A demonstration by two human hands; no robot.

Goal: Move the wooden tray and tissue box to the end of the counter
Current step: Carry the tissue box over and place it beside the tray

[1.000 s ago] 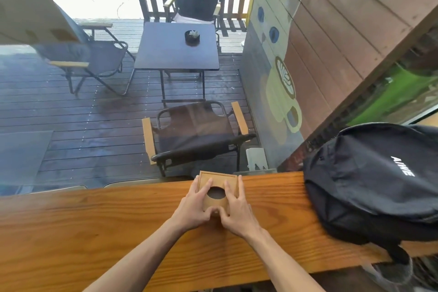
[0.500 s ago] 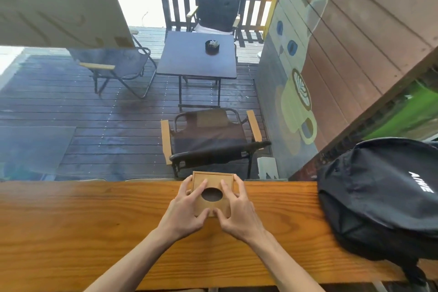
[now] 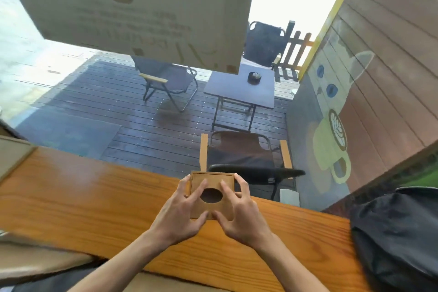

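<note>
A small wooden tissue box [image 3: 212, 181] with an oval hole in its top sits on the long wooden counter [image 3: 83, 197], near the counter's far edge by the window. My left hand [image 3: 182, 211] grips its left side, fingers on the top and thumb at the near edge. My right hand [image 3: 239, 211] grips its right side the same way. At the far left a flat, pale wooden tray-like corner [image 3: 11, 156] shows, mostly cut off by the frame.
A black backpack [image 3: 398, 232] lies on the counter to the right. Glass stands just behind the counter, with a large paper sign [image 3: 142, 7] stuck on it. Outside are folding chairs and a dark table on a deck.
My view has swung left and up, showing more counter to the left. Both hands stay clamped on the tissue box, fingers now wrapped further around its sides.
</note>
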